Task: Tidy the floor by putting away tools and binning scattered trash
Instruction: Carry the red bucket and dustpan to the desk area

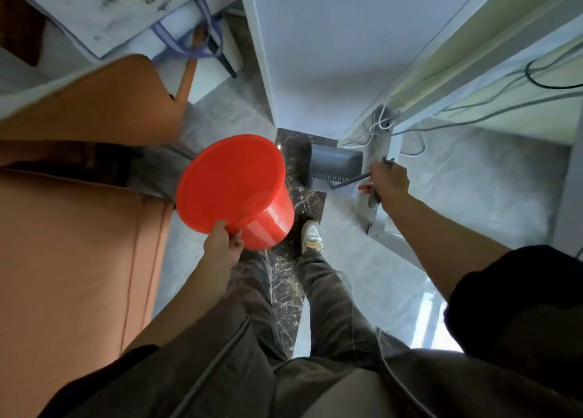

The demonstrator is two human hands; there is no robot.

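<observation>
From the head view, my left hand [222, 244] pinches the near rim of the red bucket [233, 181], thumb inside and fingers curled under. The bucket hangs tilted, its open mouth facing up at me, above the dark marble strip [284, 275] in the floor [473, 181] and beside an orange cabinet [79, 244]. My right hand [389, 185] is clenched round a grey handle [373, 199] joined by a thin bar to the grey dustpan [334, 163]. The dustpan sits at the far end of the marble strip, against the foot of the white wall panel [315, 54]; I cannot tell whether it touches the floor. White cables [410, 146] trail just right of it. My shoe [312, 234] stands on the strip.
</observation>
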